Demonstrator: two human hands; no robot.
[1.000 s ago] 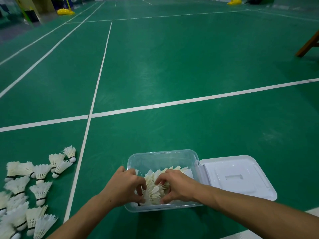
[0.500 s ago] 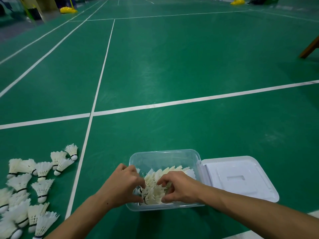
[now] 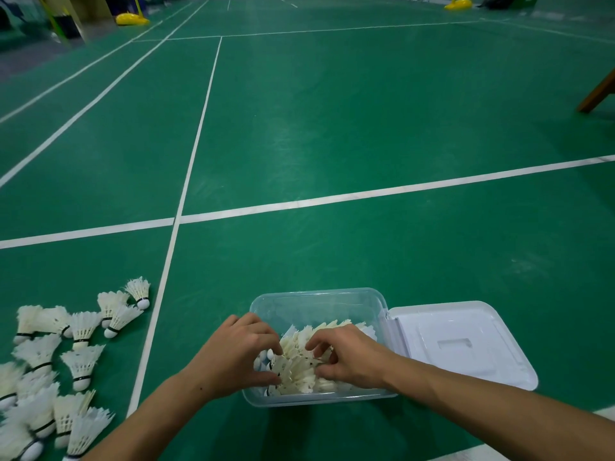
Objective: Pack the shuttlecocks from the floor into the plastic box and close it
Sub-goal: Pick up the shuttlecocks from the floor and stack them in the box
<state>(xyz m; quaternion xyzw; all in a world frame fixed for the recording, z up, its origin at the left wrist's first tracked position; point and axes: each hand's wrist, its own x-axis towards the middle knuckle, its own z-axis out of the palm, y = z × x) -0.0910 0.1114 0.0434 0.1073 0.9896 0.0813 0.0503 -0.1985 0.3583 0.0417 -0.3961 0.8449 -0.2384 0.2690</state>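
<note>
Packing only partway through: plastic box (image 3: 319,304) sitting on the green court floor (image 3: 332,134), holding a bunched stack of shuttlecocks (image 3: 299,371) in its near half, far half bare. Working inside the box with both hands, left hand (image 3: 233,356) and right hand (image 3: 352,357) near each other, fingers curled onto the feathers from either side, apparently pressing or nesting them together; whether either truly grips a single one cannot be told. Waiting well off to the left beyond the white line (image 3: 163,284), a loose pile of shuttlecocks on the floor (image 3: 56,361), many in number, so most of the job probably left. Lying flat and open just right of the box, hinged white lid (image 3: 459,344), closing not yet begun. Compared with half a second ago, almost no change: same hands in the same spot, fingers shifted slightly over the stack, view tilted a touch.
</note>
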